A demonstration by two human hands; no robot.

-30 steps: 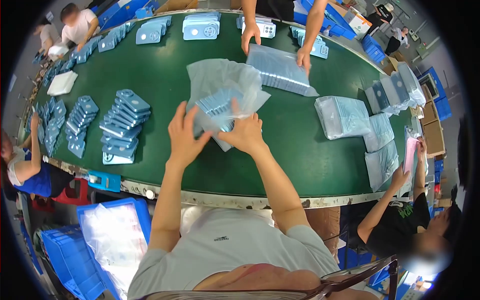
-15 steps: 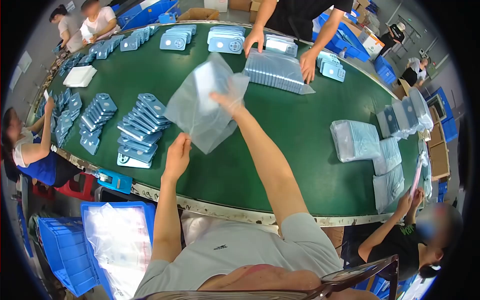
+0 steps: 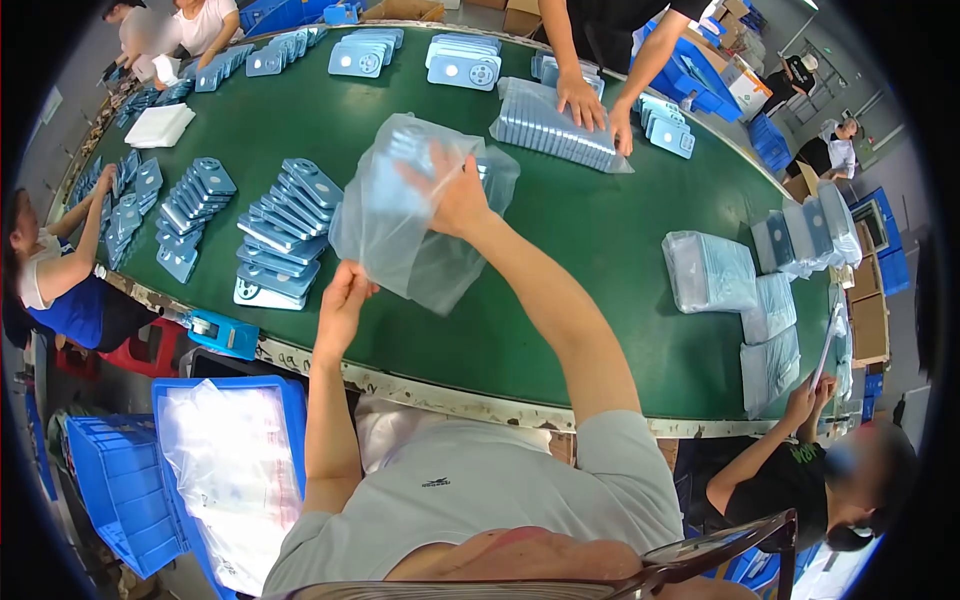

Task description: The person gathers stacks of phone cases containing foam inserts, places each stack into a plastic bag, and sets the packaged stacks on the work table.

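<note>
A large clear plastic bag point(image 3: 400, 240) hangs over the green table between my hands. My left hand point(image 3: 345, 305) pinches its lower left edge. Higher up, my right hand point(image 3: 450, 192) has its fingers spread at the bag's upper part; whether they are inside it or behind a layer of film is hard to tell. Bluish phone-case-like items point(image 3: 405, 145) show through the film around my right fingers. Left of the bag lies a fanned stack of blue phone cases point(image 3: 285, 235) on the table.
Across the green table point(image 3: 560, 300), a co-worker's hands point(image 3: 590, 110) rest on a bagged row of cases point(image 3: 555, 125). Wrapped packs point(image 3: 710, 272) lie at right, with another co-worker point(image 3: 800, 480) beside them. A blue crate point(image 3: 295, 420) of plastic bags stands at lower left.
The bag has spread wider and shifted slightly right. My right hand's fingers have opened out. My left hand has moved slightly left. The opposite co-worker's left-side hand has moved onto the bagged row.
</note>
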